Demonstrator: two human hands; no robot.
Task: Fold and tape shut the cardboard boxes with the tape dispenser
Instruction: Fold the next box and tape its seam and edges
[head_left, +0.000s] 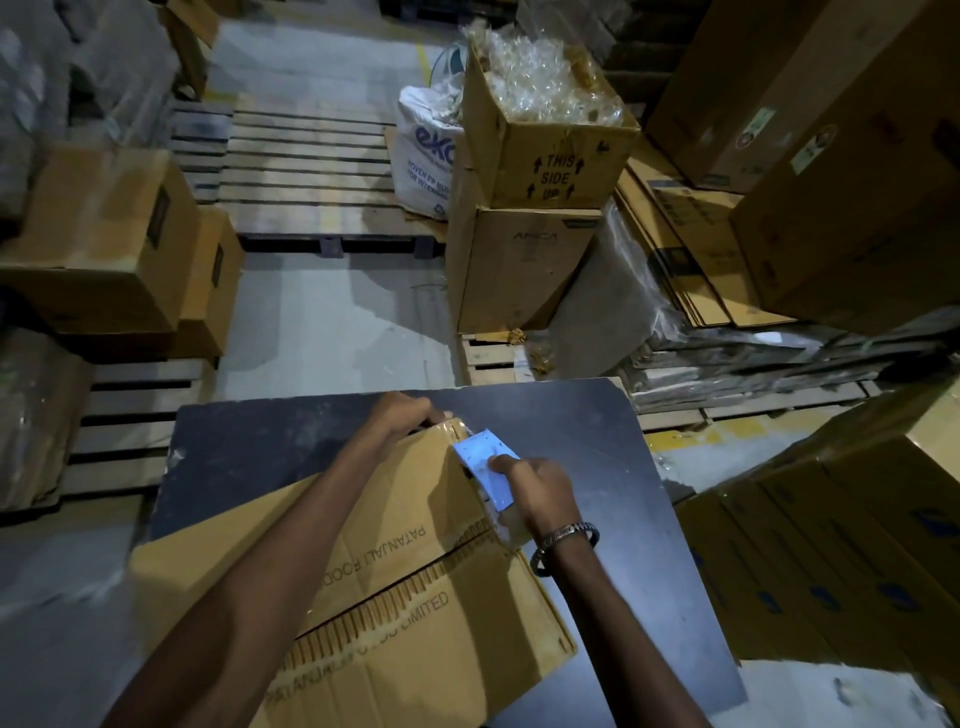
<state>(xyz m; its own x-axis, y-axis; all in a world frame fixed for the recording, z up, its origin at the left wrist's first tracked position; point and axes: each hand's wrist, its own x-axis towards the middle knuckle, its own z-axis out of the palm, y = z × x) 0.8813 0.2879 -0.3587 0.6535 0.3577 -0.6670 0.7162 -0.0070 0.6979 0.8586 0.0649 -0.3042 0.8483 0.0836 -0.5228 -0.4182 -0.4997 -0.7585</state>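
box (415, 587) reads "patanjali foods limited"; rt hand (540, 488) grips tape dispenser (488, 467).

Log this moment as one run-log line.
stage: taping seam | left hand: holds far edge of cardboard box | right hand: grips tape dispenser at far end | surface: dark table

Dim interior, uneven light, wide-angle distortion.
You are working in low light; the tape dispenser (485, 470) glares blue-white (overexposed), your arms cast soft shadows on the cardboard box (395, 561), and edges bend and blur, notably lower left.
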